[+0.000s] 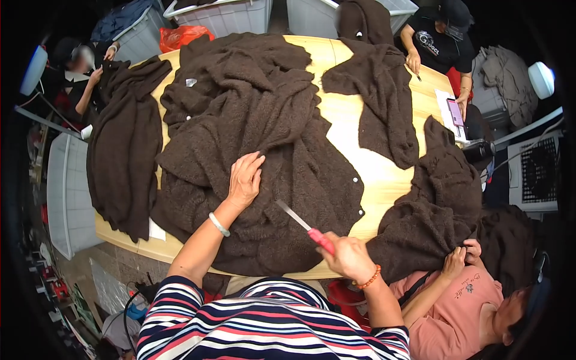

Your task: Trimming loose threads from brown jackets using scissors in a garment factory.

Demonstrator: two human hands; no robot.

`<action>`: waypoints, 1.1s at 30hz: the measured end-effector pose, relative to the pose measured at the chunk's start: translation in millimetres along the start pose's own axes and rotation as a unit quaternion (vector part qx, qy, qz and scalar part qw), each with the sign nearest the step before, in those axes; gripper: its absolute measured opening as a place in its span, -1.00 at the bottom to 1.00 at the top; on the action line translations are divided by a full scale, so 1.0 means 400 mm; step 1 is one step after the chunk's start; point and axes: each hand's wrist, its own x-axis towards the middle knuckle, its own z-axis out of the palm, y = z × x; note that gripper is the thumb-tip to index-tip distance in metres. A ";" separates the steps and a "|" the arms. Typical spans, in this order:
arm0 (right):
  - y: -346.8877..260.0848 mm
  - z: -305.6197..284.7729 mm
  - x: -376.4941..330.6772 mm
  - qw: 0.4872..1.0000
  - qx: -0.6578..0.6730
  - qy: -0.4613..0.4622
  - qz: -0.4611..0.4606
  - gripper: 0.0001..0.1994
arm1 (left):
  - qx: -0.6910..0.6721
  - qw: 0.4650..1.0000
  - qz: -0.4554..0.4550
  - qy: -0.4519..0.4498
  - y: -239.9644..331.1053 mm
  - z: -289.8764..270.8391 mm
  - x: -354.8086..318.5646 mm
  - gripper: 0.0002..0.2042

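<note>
A large dark brown knitted fabric piece (240,102) lies in folds across the table in front of me. My left hand (245,179), with a pale bangle at its wrist, pinches a raised fold of it near the middle. In my right hand (351,259) is a pink-handled bladed tool (323,240), gripped by its handle. Its narrow metal blade, slightly blurred, points up and left over the fabric; whether it touches the cloth I cannot tell. Small white round pieces sit along the fabric's right edge and on its left side.
More brown knitwear lies on the wooden table (345,117) at left, far right and near right. People work around it: one at far left, one at far right with a pink phone (454,113), one in a pink shirt (456,318) beside me. Grey bins (225,17) stand behind.
</note>
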 end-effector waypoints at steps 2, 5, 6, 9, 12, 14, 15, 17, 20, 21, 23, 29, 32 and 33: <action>-0.038 -0.003 0.012 0.999 -0.004 -0.033 -0.038 -0.75 | -0.070 0.997 -0.025 0.006 -0.022 0.002 -0.004 -0.68; -0.061 -0.029 0.037 0.999 -0.018 0.028 -0.029 -0.82 | -0.075 0.997 -0.004 0.014 -0.025 -0.016 -0.021 -0.70; -0.053 -0.025 0.041 0.998 -0.012 0.060 0.000 -0.83 | -0.095 0.995 -0.027 0.025 -0.019 -0.022 -0.035 -0.70; -0.052 -0.023 0.050 0.993 0.004 0.112 0.027 -0.82 | -0.109 0.993 -0.041 -0.011 -0.016 -0.037 -0.036 -0.69; -0.062 -0.020 0.063 0.991 0.034 0.126 0.001 -0.81 | -0.064 0.988 -0.123 -0.063 0.040 -0.063 0.076 -0.69; -0.052 -0.010 0.084 0.991 0.019 0.132 0.023 -0.81 | -0.047 0.985 -0.145 -0.080 0.027 -0.042 0.140 -0.73; -0.054 -0.009 0.092 0.990 0.007 0.135 0.046 -0.81 | -0.007 0.988 -0.103 -0.113 -0.002 -0.007 0.153 -0.78; -0.069 -0.024 0.107 0.992 -0.004 0.112 0.050 -0.82 | 0.037 0.986 -0.067 -0.148 -0.029 0.030 0.157 -0.83; -0.101 -0.049 0.094 0.997 -0.011 0.052 0.049 -0.78 | -0.211 0.955 -0.206 -0.022 -0.068 0.076 0.126 -0.87; -0.111 -0.057 0.084 0.999 -0.026 0.011 0.019 -0.81 | -0.285 0.922 -0.261 -0.007 -0.066 0.062 0.118 -0.89; -0.119 -0.056 0.067 0.999 -0.013 -0.028 0.012 -0.81 | -0.326 0.905 -0.266 0.060 -0.064 0.042 0.069 -0.88; -0.048 -0.019 0.049 0.997 -0.001 0.059 0.056 -0.81 | -0.068 0.986 -0.153 -0.008 0.119 -0.095 -0.111 -0.29; -0.068 -0.014 0.013 1.000 -0.021 0.013 0.004 -0.84 | -0.044 0.983 -0.179 -0.005 0.144 -0.068 -0.180 -0.39; -0.081 -0.016 0.001 0.999 -0.037 -0.022 -0.010 -0.84 | -0.075 0.979 -0.188 0.022 0.134 -0.051 -0.182 -0.50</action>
